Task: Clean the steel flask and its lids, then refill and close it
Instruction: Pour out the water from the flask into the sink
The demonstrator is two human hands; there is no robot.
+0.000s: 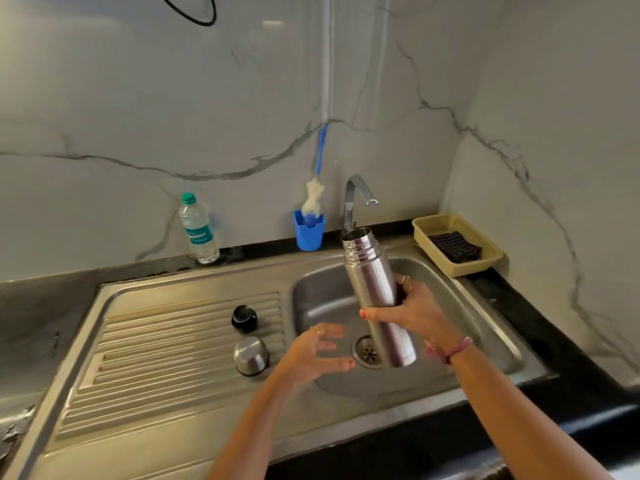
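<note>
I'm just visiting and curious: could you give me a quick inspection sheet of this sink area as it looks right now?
Surface: steel sink with ribbed drainboard, dark counter.
Job's things: open steel flask over the basin; black inner lid and steel cap on the drainboard.
Clutter: water bottle, bottle brush in blue holder, yellow tray with dark cloth.
Grippers: right hand holds the flask; left hand spread, holds nothing.
Cables: black loop on the wall.
Surroundings: marble-look walls, tap with no water seen.

Home kitchen: steel sink (194, 341), tap (355, 195), marble walls (138, 116).
</note>
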